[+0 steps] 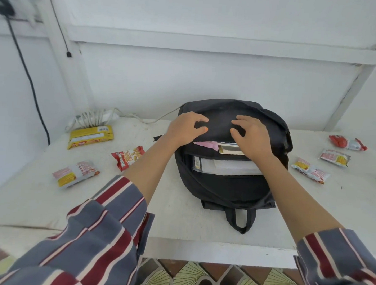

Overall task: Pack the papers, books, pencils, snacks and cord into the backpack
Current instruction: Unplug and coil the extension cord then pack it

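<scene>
White table (178, 218): left hand (183, 129), right hand (251, 139) grip pinching backpack (234, 188) flap; books (225, 166) below.

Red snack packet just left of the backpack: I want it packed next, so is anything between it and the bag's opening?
Only the left forearm, which crosses between the red snack packet and the backpack while the left hand and right hand hold its top flap. The mouth is open, with books and papers already inside.

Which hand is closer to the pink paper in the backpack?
Left. The left hand sits on the backpack right above the pink paper; the right hand is farther right, over a book.
</scene>
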